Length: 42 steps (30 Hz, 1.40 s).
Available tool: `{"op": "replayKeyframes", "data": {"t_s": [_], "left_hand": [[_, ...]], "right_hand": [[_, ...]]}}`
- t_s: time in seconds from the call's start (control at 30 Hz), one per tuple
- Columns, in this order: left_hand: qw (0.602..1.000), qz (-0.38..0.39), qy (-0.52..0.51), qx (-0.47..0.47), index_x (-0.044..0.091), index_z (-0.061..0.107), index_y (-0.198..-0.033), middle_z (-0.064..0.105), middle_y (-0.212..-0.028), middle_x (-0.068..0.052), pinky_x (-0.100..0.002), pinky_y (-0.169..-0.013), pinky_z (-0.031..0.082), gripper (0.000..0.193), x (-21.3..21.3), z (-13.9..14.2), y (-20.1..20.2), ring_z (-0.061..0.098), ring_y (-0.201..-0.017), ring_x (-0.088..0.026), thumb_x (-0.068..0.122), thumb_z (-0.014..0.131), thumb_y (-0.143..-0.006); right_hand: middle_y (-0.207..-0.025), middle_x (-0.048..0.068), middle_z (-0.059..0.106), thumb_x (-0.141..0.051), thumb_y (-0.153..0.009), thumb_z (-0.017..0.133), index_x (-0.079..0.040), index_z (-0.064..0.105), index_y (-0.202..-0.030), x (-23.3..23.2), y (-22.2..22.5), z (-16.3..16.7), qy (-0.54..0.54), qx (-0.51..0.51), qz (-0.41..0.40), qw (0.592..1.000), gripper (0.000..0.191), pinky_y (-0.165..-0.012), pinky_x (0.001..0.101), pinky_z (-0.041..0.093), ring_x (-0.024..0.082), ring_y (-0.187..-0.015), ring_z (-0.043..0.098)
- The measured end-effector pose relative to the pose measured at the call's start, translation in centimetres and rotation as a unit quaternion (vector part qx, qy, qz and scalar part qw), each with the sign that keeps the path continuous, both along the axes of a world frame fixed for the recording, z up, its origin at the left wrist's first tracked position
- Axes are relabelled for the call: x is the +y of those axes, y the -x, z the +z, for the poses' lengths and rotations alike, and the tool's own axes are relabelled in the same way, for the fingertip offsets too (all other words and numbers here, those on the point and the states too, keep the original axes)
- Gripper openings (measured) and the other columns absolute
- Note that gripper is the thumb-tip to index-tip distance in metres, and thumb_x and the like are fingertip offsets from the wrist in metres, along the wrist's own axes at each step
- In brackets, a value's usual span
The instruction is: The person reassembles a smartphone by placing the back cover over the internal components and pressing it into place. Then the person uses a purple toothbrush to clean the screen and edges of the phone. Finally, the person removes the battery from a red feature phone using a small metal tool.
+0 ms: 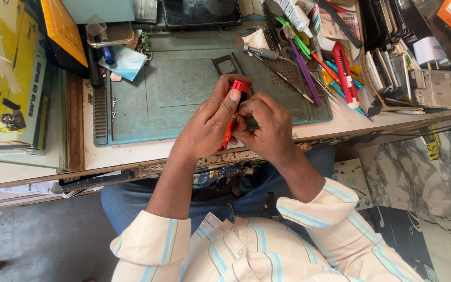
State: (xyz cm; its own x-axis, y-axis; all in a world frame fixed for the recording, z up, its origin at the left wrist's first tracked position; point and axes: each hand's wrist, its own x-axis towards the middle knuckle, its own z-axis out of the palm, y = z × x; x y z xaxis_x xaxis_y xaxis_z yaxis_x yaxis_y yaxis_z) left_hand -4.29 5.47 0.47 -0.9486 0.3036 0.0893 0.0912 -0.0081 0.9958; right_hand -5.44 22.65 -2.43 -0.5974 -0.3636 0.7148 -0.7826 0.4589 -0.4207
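Observation:
My left hand (210, 122) and my right hand (267, 125) are closed together around a slim red tool (238, 87) with a red cap sticking out at the top, above the front edge of a blue-green work mat (184, 89). The left thumb presses along the tool's side. The right fingers wrap its lower part, hiding most of it. A small dark frame piece (227, 63) lies on the mat just beyond the hands.
Screwdrivers, tweezers, a red cutter (345, 73) and coloured pens lie at the mat's right. Phone parts stand in a rack (392, 68) further right. Yellow boxes (11, 73) stand at the left, a card (126, 62) at the mat's back left corner.

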Motion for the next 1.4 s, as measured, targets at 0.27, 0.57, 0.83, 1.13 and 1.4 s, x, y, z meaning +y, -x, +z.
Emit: {"op": "replayKeyframes", "data": {"t_s": [0.27, 0.57, 0.83, 1.13, 1.4], "left_hand": [[0.999, 0.014, -0.023, 0.044, 0.011, 0.052, -0.14, 0.068, -0.115, -0.01, -0.033, -0.078, 0.059, 0.05, 0.2, -1.3, 0.4, 0.066, -0.096, -0.017, 0.048, 0.035, -0.111], [0.984, 0.031, -0.164, -0.057, 0.011, 0.049, -0.143, 0.062, -0.102, -0.009, -0.032, -0.054, 0.055, 0.048, -1.1, -1.5, 0.6, 0.063, -0.072, -0.016, 0.043, 0.041, -0.108], [0.954, 0.015, -0.296, -0.04, 0.012, 0.04, -0.158, 0.068, -0.113, -0.014, -0.035, -0.064, 0.062, 0.062, -1.5, -1.9, 1.1, 0.07, -0.08, -0.02, 0.05, 0.043, -0.108], [0.962, 0.027, -0.27, -0.035, 0.009, 0.037, -0.161, 0.069, -0.109, -0.013, -0.035, -0.064, 0.063, 0.073, -1.6, -2.1, 1.2, 0.069, -0.079, -0.018, 0.058, 0.036, -0.107], [0.95, 0.006, -0.303, -0.075, 0.009, 0.036, -0.162, 0.066, -0.103, -0.011, -0.036, -0.064, 0.063, 0.084, -1.6, -2.3, 1.1, 0.067, -0.076, -0.017, 0.068, 0.028, -0.102]], "right_hand": [[-0.091, 0.007, 0.061, -0.01, -0.096, 0.076, -0.004, 0.058, -0.094, -0.1, 0.1, 0.0, -0.007, -0.005, -0.004, 1.0, 0.019, -0.066, 0.032, 0.057, 0.019, -0.077, 0.071], [-0.099, 0.008, 0.067, -0.017, -0.094, 0.082, -0.009, 0.068, -0.104, 1.5, 1.2, 1.2, -0.011, -0.033, -0.051, 0.998, 0.019, -0.07, 0.0354, 0.058, 0.024, -0.088, 0.07], [-0.101, 0.014, 0.069, -0.016, -0.088, 0.078, -0.011, 0.078, -0.111, 7.9, 4.2, 2.8, -0.249, -0.085, -0.258, 0.929, 0.023, -0.075, 0.0477, 0.053, 0.035, -0.093, 0.067], [-0.098, 0.008, 0.073, 0.0, -0.088, 0.069, -0.001, 0.073, -0.111, 8.5, 4.3, 2.1, 0.002, -0.232, -0.103, 0.967, 0.024, -0.062, 0.0282, 0.05, 0.014, -0.07, 0.061], [-0.105, 0.014, 0.073, -0.013, -0.104, 0.063, -0.004, 0.055, -0.111, 3.9, 2.2, 1.7, 0.309, -0.315, 0.1, 0.892, 0.013, -0.078, 0.0314, 0.066, 0.021, -0.095, 0.078]]}}
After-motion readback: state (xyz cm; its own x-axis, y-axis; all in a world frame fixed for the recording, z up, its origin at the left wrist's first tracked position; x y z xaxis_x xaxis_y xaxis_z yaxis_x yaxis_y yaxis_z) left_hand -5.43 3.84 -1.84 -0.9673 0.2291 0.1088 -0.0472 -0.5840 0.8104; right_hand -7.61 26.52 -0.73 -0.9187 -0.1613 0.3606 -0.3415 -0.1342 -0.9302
